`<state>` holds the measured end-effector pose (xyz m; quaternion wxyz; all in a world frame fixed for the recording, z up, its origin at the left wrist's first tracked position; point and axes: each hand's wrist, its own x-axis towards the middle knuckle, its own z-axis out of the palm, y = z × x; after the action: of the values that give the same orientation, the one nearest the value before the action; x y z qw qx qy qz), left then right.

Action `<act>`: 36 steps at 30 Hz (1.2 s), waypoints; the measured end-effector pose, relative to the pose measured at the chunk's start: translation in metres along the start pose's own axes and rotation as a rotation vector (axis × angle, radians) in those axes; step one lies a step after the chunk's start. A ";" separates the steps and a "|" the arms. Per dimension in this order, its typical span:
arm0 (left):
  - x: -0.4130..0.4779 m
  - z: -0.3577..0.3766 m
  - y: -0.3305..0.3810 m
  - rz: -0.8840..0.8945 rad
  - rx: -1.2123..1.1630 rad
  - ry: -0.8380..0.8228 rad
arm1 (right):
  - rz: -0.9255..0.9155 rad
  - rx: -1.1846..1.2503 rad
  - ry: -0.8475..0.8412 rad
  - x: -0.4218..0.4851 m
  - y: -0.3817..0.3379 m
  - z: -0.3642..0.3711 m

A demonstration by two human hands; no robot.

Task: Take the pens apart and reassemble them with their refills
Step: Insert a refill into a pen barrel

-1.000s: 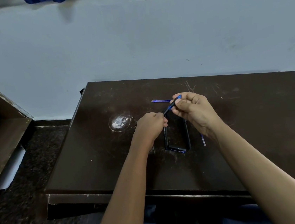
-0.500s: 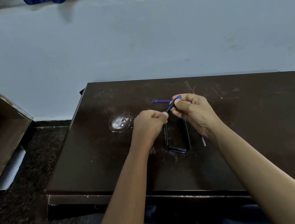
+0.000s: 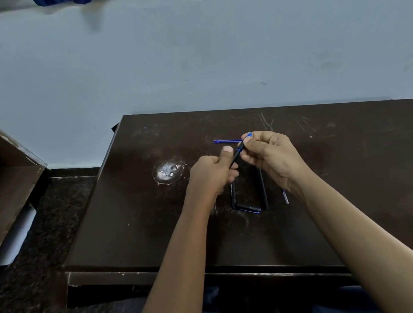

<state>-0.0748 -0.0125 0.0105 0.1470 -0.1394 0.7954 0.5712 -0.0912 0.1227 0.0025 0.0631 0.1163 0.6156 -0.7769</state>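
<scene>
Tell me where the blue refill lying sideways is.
In the head view the blue refill lies on the table just beyond the left hand, its right end behind the right hand, which grips the pen.

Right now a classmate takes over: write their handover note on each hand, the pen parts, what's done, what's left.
Hands: left hand grips the held pen at its lower end; right hand pinches its blue upper end.
On the table: black barrel, second barrel, short black-and-blue piece across their near ends, blue refill beyond the hands, second refill by the right wrist.
Done: other pens apart. Left: finish the held pen, refit the refills.
</scene>
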 end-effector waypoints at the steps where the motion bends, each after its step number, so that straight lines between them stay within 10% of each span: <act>1: 0.001 0.000 0.001 -0.023 -0.015 -0.008 | -0.003 -0.001 0.000 0.000 0.000 0.000; 36: -0.001 -0.001 -0.003 0.045 0.050 -0.043 | -0.013 -0.037 -0.058 -0.001 0.002 0.001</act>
<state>-0.0728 -0.0138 0.0088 0.1545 -0.1056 0.8090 0.5572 -0.0894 0.1211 0.0009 0.0780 0.0882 0.6286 -0.7688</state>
